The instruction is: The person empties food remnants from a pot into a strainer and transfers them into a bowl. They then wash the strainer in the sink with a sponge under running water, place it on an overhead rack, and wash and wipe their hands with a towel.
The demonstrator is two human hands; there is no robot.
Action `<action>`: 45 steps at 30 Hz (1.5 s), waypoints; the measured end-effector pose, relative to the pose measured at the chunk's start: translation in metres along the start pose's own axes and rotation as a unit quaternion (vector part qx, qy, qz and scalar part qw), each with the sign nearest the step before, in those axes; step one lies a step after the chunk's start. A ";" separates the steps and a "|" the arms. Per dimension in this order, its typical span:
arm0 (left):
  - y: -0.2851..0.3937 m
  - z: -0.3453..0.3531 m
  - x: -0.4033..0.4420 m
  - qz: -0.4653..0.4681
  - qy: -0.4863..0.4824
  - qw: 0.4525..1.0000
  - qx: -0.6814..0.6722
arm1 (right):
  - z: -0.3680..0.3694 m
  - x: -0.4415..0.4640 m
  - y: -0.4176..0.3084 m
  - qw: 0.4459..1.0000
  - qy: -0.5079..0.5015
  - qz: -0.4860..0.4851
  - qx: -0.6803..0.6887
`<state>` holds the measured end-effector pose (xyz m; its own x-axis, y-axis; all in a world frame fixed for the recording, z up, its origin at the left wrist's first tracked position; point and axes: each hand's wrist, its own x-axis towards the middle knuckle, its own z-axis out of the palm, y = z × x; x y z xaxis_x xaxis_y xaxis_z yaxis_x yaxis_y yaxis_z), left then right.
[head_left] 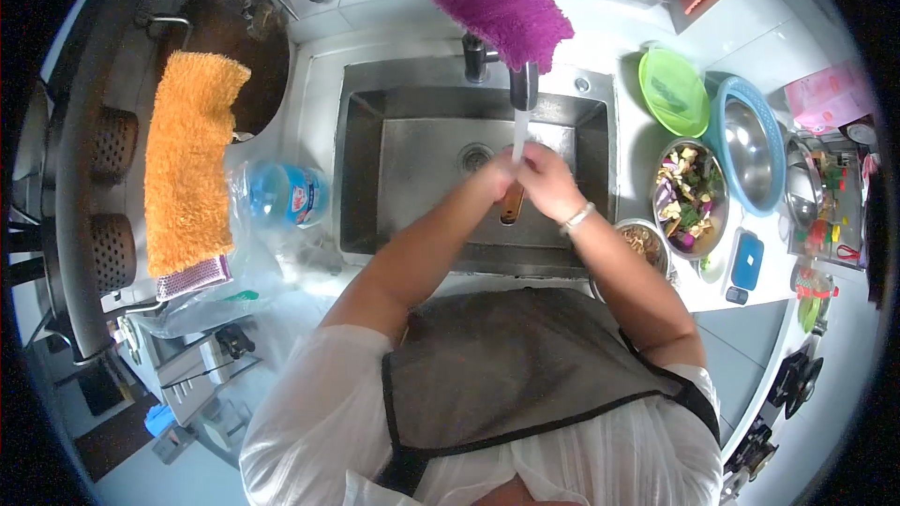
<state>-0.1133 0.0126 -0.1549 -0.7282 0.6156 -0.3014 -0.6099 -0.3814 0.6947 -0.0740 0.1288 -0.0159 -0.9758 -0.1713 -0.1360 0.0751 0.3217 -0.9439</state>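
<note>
Both my hands meet under the running tap point(523, 89), over the sink point(403, 178). A brown-handled utensil point(512, 203) points back toward me from between them, with a hole near the handle's end. My right hand point(551, 187) is closed on it from the right side. My left hand point(502, 174) is closed against its upper part and touches my right hand. The utensil's far end is hidden by my fingers and the water, so its kind does not show. A purple fluffy cloth point(502, 5) hangs over the faucet.
Right of the sink are a bowl of chopped vegetables point(689, 197), a smaller bowl point(641, 242), a green basket point(673, 92), a blue basin point(774, 159) and a blue phone-like device point(746, 260). On the left are a plastic bottle point(289, 194) and an orange cloth point(192, 164).
</note>
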 end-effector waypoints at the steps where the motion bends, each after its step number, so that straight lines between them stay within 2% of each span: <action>1: 0.003 0.004 -0.002 0.018 -0.009 1.000 0.012 | 0.010 0.008 -0.001 0.995 -0.011 0.057 0.087; 3: 0.008 0.011 -0.005 -0.006 0.008 1.000 0.026 | 0.024 0.025 -0.008 0.951 -0.032 0.166 0.257; 6: 0.012 0.019 -0.008 -0.042 0.046 0.997 0.035 | 0.027 0.040 -0.020 0.907 -0.056 0.287 0.304; 9: 0.019 0.030 -0.015 -0.090 0.109 0.989 0.045 | 0.021 0.055 -0.016 0.920 -0.050 0.274 0.277; 11: 0.030 0.039 -0.026 -0.161 0.156 0.974 0.047 | 0.013 0.083 0.039 0.976 -0.045 0.132 0.166; 12: 0.033 0.038 -0.030 -0.213 0.160 0.963 0.035 | 0.011 0.085 0.041 0.984 -0.037 0.117 0.132; 13: 0.045 0.051 -0.040 -0.185 0.156 0.970 0.017 | 0.008 0.083 0.024 0.989 -0.029 0.103 0.097; 15: 0.038 0.041 -0.033 -0.204 0.176 0.960 -0.070 | -0.011 0.075 -0.014 0.980 -0.001 0.189 0.068; 17: 0.030 0.025 -0.020 -0.238 0.182 0.943 -0.147 | -0.019 0.076 -0.013 0.989 -0.004 0.140 0.036; 19: 0.032 0.029 -0.022 -0.238 0.213 0.940 -0.117 | -0.032 0.083 -0.004 0.991 -0.015 0.124 0.044; 20: 0.033 0.031 -0.025 -0.239 0.228 0.938 -0.101 | -0.037 0.085 0.001 0.988 0.017 0.136 0.071; 23: 0.055 0.045 -0.064 -0.242 0.194 0.950 0.028 | -0.050 0.087 0.005 0.977 0.082 0.162 0.114; 26: 0.060 0.025 -0.118 -0.247 0.156 0.953 0.078 | -0.059 0.101 0.031 0.983 0.141 0.092 0.069; 30: 0.073 0.000 -0.175 -0.253 0.106 0.942 0.195 | -0.060 0.103 0.008 0.987 0.139 0.041 0.063; 32: 0.067 -0.017 -0.189 -0.221 0.079 0.939 0.252 | -0.059 0.096 -0.016 0.991 0.105 0.040 0.069; 34: 0.064 -0.019 -0.199 -0.211 0.096 0.947 0.224 | -0.059 0.093 -0.025 0.996 0.060 0.057 0.036; 37: 0.072 -0.009 -0.205 -0.194 0.097 0.949 0.229 | -0.057 0.081 -0.032 0.996 -0.004 0.045 0.077; 40: 0.079 -0.004 -0.199 -0.180 0.095 0.943 0.262 | -0.052 0.070 -0.002 0.994 0.005 0.030 0.103; 43: 0.098 0.002 -0.196 -0.138 0.091 0.913 0.373 | -0.059 0.043 0.044 0.996 0.069 0.027 -0.049; 44: 0.104 0.002 -0.196 -0.118 0.090 0.895 0.420 | -0.065 0.027 0.038 0.995 0.004 0.077 -0.057; 45: 0.104 -0.001 -0.195 -0.115 0.096 0.919 0.365 | -0.068 0.009 0.030 0.988 -0.062 0.127 -0.065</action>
<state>-0.0355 -0.1481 -0.0247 -0.6910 0.4619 -0.5560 -0.4335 0.3507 0.8301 -0.0950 0.2003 -0.0248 -0.8957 -0.1795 -0.4069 0.2792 0.4852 -0.8287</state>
